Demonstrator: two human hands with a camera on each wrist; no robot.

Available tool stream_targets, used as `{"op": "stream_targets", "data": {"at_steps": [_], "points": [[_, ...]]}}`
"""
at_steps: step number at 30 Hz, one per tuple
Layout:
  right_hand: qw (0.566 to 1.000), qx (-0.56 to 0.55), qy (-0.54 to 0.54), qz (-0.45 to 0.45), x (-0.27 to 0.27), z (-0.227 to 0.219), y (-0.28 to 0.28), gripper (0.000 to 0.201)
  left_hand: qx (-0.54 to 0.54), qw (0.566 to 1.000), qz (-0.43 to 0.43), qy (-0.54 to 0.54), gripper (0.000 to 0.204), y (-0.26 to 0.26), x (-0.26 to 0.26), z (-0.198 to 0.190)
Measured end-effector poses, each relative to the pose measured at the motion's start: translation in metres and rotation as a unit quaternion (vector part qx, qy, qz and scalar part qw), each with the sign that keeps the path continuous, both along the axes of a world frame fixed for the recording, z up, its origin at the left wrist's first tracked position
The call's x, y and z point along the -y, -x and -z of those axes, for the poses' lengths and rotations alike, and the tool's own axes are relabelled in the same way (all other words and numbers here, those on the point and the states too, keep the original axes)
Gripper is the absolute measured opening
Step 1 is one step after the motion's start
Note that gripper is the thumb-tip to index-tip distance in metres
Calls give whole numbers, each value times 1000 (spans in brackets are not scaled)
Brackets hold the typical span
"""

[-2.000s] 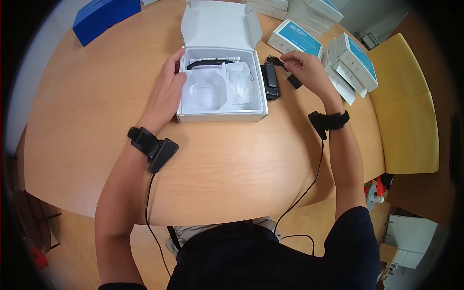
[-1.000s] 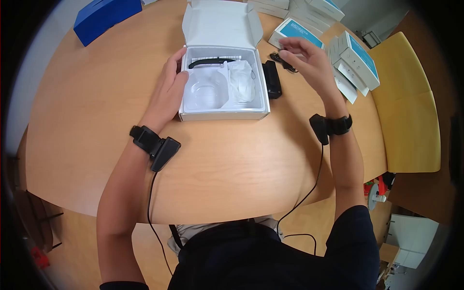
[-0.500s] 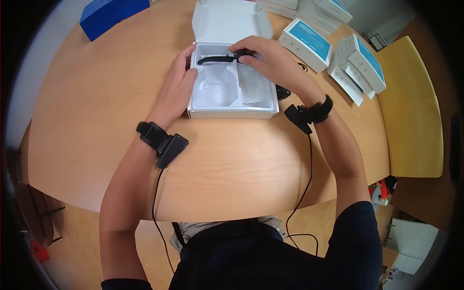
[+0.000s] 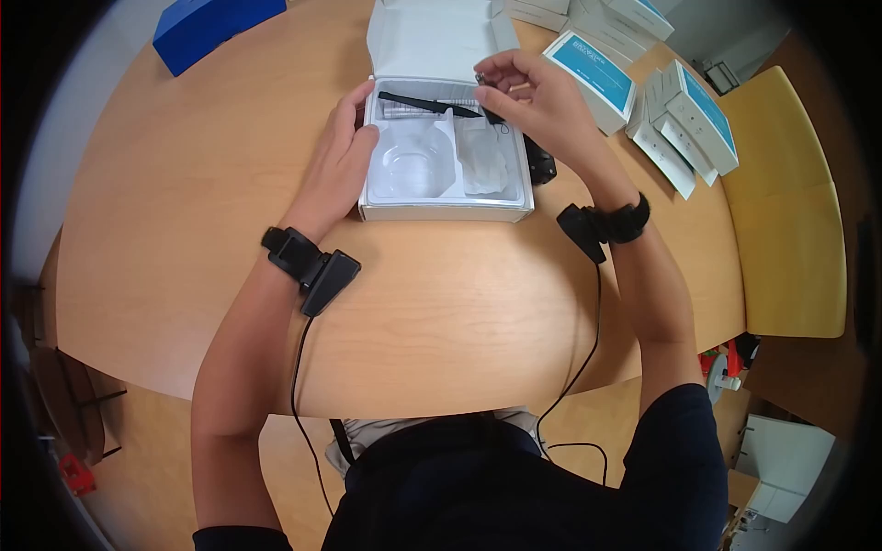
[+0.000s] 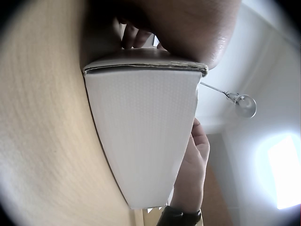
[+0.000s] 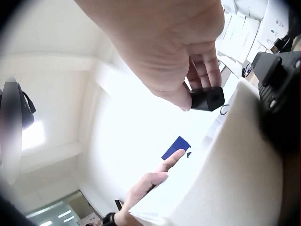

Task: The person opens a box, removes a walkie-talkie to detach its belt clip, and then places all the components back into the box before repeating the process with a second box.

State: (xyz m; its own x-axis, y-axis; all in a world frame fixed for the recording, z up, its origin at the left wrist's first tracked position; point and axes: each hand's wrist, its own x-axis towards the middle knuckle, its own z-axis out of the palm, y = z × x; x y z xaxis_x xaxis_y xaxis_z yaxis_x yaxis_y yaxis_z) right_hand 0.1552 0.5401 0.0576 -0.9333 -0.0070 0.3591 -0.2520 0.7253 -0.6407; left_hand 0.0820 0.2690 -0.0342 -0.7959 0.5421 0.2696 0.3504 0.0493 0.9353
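My left hand (image 4: 342,165) holds the left side of an open white box (image 4: 446,213), its thumb at the rim. The box has a clear plastic tray (image 4: 413,170) with a round hollow, and a white wrapped bundle (image 4: 482,165) in the right compartment. Across the back compartment a slim black curved strip (image 4: 427,105) lies tilted. Above the box's back right corner my right hand (image 4: 542,101) pinches a small black block (image 6: 207,99) between thumb and fingers. Near the block shows a thin dark loop (image 6: 225,109).
A black device (image 4: 540,163) stands against the box's right side. White and blue printed boxes (image 4: 593,78) are stacked at the back right, and a blue box (image 4: 216,32) sits at the back left. A yellow chair (image 4: 790,220) is beyond the table's right edge.
My right hand has left the black cable on the table, reached into the box and lifted slightly with the black block. The black strip now lies tilted. My left hand keeps its place.
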Motion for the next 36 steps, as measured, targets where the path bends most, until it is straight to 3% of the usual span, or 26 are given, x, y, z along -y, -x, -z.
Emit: {"op": "stream_targets", "data": {"at_steps": [3, 9, 12, 15, 24, 27, 30, 32, 36], "points": [[997, 74, -22, 19, 8, -8, -13, 33, 2, 1000, 5, -7, 61, 0, 0, 0], [989, 31, 92, -116, 32, 1, -9, 20, 14, 1000, 9, -20, 61, 1, 0, 1], [980, 52, -8, -191, 52, 0, -12, 17, 0, 999, -3, -35, 60, 3, -1, 7], [976, -7, -66, -209, 69, 7, -12, 14, 7, 998, 2, -56, 60, 9, -5, 13], [967, 58, -105, -224, 77, 19, -17, 14, 10, 999, 13, -31, 63, 2, -1, 2], [978, -57, -60, -193, 59, 12, -22, 14, 15, 999, 14, -46, 60, 1, -2, 2], [990, -113, -76, -48, 19, -4, -20, 17, 14, 999, 4, -30, 61, -1, -1, 0], [994, -103, -27, 39, -17, -2, -18, 22, 11, 1000, -1, -6, 64, -3, 0, -2], [977, -9, -155, 143, -89, 24, -20, 26, 3, 1000, -7, -22, 59, -2, -1, 0]]}}
